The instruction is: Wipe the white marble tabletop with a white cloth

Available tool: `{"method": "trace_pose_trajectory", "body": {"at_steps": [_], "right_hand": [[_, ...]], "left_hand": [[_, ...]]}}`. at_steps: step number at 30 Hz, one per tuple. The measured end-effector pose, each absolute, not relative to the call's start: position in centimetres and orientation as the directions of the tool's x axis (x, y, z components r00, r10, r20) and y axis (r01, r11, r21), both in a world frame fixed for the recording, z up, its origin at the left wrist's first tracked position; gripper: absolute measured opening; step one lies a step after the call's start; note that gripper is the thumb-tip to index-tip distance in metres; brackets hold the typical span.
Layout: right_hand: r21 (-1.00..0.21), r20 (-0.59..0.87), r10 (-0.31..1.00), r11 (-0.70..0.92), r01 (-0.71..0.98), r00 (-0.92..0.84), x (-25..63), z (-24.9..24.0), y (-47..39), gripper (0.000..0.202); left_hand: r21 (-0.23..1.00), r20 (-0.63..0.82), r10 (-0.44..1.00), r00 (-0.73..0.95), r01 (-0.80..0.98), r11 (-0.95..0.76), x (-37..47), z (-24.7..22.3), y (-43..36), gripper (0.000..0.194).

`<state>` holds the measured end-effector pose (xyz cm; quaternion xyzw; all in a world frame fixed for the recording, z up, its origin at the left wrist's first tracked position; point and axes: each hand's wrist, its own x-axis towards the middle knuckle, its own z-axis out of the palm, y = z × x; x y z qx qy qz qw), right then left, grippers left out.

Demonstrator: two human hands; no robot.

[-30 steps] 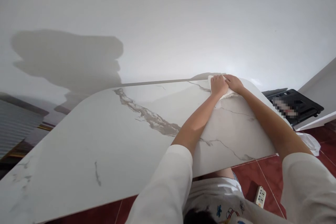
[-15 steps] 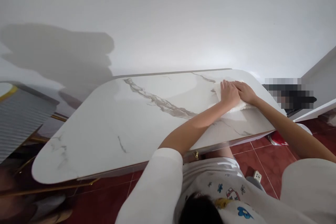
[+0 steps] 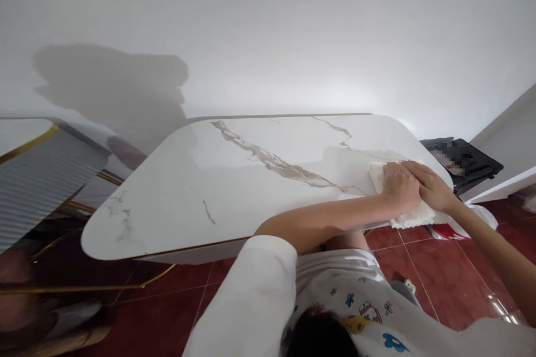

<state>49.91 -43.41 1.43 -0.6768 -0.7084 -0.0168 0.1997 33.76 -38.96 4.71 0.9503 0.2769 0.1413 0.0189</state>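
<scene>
Head view: cloth (image 3: 414, 218) at the table (image 3: 234, 178)'s 4 o'clock, overhanging the near edge. Your left hand (image 3: 400, 184) presses it, fingers bent; your right hand (image 3: 433, 188) overlaps the left, fingers extended. Can't tell if either grips. Wiping looks unfinished, cloth in use; no mark separates wiped top from unwiped, so remainder unclear.

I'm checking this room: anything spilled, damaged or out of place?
No spill or damage stands out; brown streaks on the tabletop look like marbling. A red-and-white item on the floor looks stray, and the cloth under the left hand and right hand pokes past the near edge.
</scene>
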Motion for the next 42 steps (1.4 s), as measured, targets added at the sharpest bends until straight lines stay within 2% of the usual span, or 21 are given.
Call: {"method": "trace_pose_trajectory", "body": {"at_steps": [9,24,42], "right_hand": [[-0.269,0.321,0.945,0.027,0.963,0.063,54.8,2.6,-39.8,0.051],[-0.314,0.298,0.934,-0.099,0.944,0.197,58.6,2.1,-23.6,0.048],[-0.403,0.230,0.952,-0.095,0.910,0.201,58.0,2.9,-14.4,0.052]], "left_hand": [[0.270,0.329,0.564,0.757,0.497,-0.824,39.5,4.6,-35.3,0.048],[0.433,0.310,0.682,0.662,0.541,-0.722,43.1,3.4,-21.1,0.037],[0.407,0.331,0.741,0.584,0.620,-0.671,43.6,3.1,-12.2,0.038]]}}
